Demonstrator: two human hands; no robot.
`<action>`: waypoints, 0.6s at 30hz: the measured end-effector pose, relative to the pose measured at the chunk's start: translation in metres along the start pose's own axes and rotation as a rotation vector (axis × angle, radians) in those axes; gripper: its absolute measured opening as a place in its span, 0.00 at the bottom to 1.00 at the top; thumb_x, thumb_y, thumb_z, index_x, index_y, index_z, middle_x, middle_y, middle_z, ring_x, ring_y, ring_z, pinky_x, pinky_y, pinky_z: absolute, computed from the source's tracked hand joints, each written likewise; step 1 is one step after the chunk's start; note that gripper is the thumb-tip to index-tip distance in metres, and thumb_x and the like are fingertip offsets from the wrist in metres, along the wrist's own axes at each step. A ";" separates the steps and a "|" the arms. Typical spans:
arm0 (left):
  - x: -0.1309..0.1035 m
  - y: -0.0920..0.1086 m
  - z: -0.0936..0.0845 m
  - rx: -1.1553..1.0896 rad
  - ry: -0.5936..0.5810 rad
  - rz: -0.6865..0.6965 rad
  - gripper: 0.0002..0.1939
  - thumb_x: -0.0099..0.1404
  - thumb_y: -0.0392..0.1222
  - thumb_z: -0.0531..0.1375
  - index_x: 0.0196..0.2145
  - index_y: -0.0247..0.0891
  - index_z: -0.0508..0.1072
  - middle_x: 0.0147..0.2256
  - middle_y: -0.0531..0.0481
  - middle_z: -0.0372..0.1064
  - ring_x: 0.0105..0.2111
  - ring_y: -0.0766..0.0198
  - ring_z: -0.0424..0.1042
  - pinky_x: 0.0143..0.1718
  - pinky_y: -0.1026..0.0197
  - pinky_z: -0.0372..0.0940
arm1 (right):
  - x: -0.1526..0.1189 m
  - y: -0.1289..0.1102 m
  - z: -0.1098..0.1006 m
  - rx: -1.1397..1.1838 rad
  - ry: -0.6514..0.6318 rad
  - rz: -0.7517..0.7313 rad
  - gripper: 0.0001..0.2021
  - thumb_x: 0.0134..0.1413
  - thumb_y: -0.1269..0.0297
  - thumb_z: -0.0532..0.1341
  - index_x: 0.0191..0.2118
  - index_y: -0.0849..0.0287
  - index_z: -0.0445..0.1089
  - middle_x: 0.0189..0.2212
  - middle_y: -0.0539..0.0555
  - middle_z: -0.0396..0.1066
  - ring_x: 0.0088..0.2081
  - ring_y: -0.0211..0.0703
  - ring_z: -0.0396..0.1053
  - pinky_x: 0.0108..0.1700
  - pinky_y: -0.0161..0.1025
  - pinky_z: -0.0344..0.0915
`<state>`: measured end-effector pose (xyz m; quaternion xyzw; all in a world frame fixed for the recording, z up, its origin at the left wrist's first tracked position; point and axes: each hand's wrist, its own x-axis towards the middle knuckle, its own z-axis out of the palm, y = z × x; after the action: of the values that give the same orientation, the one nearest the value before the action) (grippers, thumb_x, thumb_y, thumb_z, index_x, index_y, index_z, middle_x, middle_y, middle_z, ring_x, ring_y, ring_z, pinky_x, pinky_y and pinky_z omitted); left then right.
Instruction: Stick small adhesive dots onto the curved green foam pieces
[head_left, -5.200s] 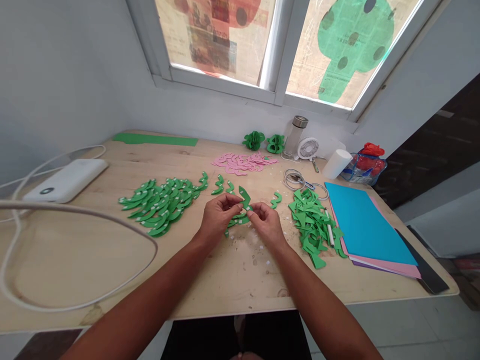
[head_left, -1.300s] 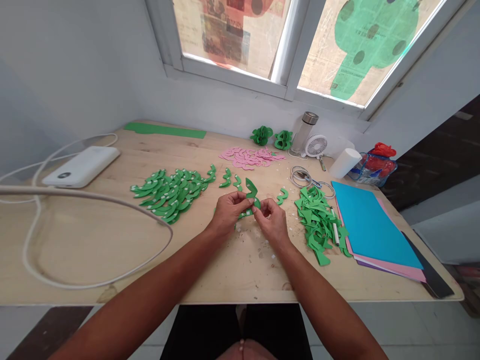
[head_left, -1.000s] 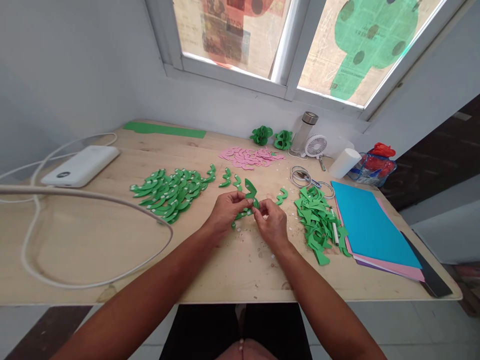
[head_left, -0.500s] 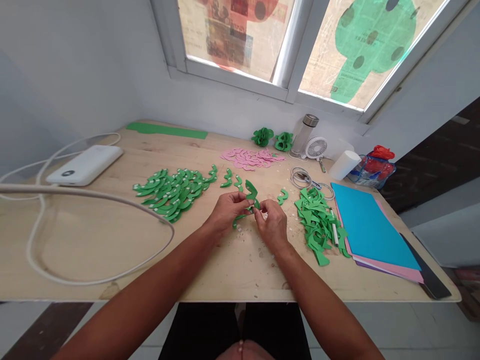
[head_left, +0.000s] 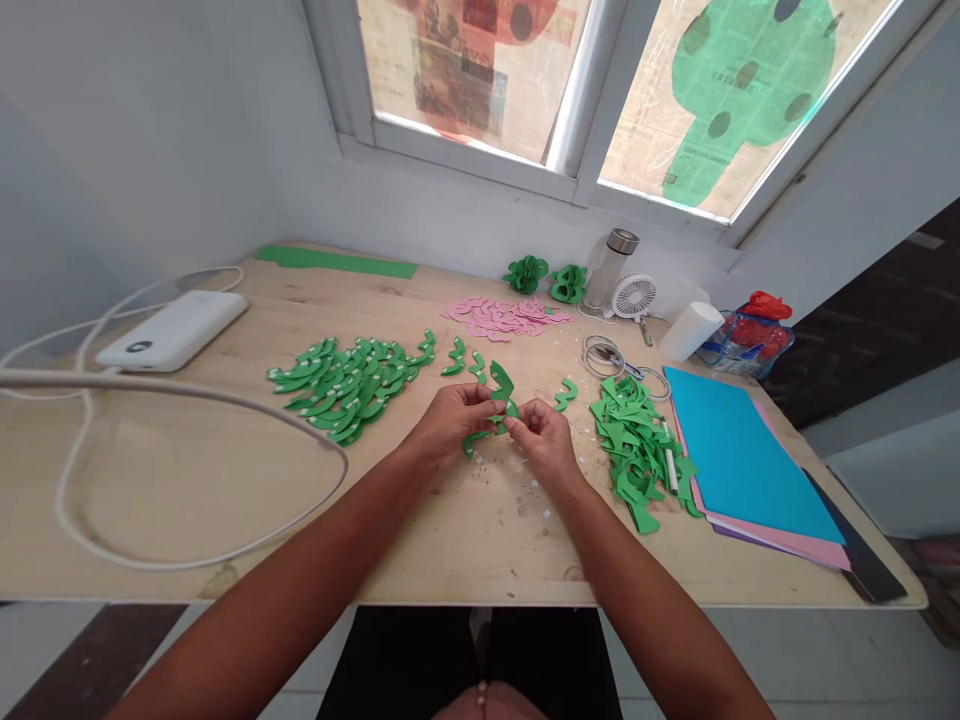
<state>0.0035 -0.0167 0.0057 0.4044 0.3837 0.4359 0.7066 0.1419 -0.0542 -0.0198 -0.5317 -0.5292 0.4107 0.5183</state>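
Note:
Near the middle of the table, a wavy green paper cutout (head_left: 502,380) stands up between my two hands. My left hand (head_left: 459,418) pinches it from the left. At its lower right part, by a small white patch, the fingertips of my right hand (head_left: 541,432) are closed on it. Another green cutout (head_left: 474,441) lies partly hidden beneath my left fingers. Loose wavy green pieces (head_left: 454,357) lie just beyond my hands, and one more green piece (head_left: 565,394) is to the right. Tiny white scraps (head_left: 546,513) dot the wood.
Left of my hands is a heap of green cutouts with white patches (head_left: 352,380); green offcuts (head_left: 634,440) and coloured sheets (head_left: 742,450) lie right. Pink cutouts (head_left: 502,318), a bottle (head_left: 611,265) and a small fan (head_left: 634,296) stand behind. A white cable (head_left: 225,560) loops left.
My right hand has shifted slightly to the right along the cutout, uncovering a white patch on it. The left hand stays nearly in place.

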 end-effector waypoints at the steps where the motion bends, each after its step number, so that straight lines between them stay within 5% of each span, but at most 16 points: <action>1: 0.000 0.000 0.000 -0.001 -0.008 -0.004 0.17 0.36 0.41 0.72 0.18 0.33 0.68 0.20 0.55 0.65 0.22 0.70 0.65 0.25 0.66 0.62 | 0.000 0.000 0.001 0.040 -0.009 0.024 0.13 0.42 0.56 0.63 0.23 0.57 0.59 0.16 0.43 0.56 0.18 0.31 0.50 0.21 0.32 0.47; 13: 0.003 0.003 -0.004 0.155 -0.029 0.095 0.14 0.40 0.42 0.70 0.19 0.33 0.69 0.19 0.55 0.65 0.18 0.72 0.61 0.20 0.67 0.55 | 0.000 -0.002 0.004 0.150 -0.001 0.067 0.13 0.41 0.56 0.64 0.25 0.59 0.62 0.17 0.44 0.60 0.19 0.31 0.53 0.22 0.31 0.49; 18: 0.003 0.003 -0.002 0.156 0.046 0.119 0.14 0.40 0.42 0.69 0.19 0.34 0.69 0.19 0.54 0.66 0.21 0.70 0.63 0.23 0.66 0.56 | -0.002 -0.003 0.001 -0.020 0.092 -0.064 0.09 0.48 0.58 0.60 0.29 0.59 0.65 0.22 0.47 0.65 0.23 0.35 0.60 0.25 0.33 0.56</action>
<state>0.0015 -0.0124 0.0071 0.4702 0.4079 0.4548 0.6369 0.1404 -0.0563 -0.0174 -0.5379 -0.5258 0.3637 0.5496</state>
